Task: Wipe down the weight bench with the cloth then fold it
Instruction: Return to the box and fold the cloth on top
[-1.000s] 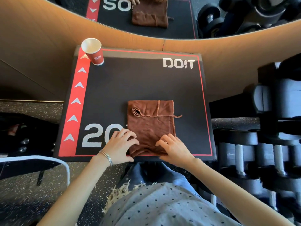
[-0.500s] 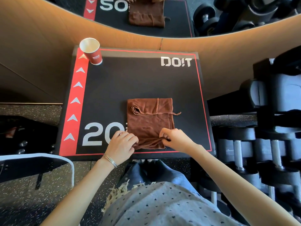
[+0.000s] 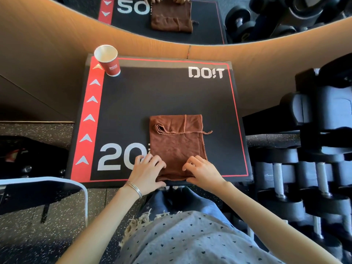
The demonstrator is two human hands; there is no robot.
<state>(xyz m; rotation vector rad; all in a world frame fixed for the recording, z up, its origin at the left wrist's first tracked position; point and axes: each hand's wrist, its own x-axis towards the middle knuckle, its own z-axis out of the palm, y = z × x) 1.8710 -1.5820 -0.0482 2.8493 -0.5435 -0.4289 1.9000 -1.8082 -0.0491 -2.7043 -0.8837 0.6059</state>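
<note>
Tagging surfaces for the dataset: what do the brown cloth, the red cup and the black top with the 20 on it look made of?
Brown cloth: soft woven fabric, matte; it wrinkles and shows stitched hems.
Red cup: likely paper, printed red outside, plain pale inside, with a rolled rim.
Black top: looks like matte vinyl or rubbery covering with printed markings; exact material unclear.

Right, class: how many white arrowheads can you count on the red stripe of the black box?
6, in a column up the red stripe on the black box; the farthest sits partly behind the red paper cup, which may hide more.
</note>
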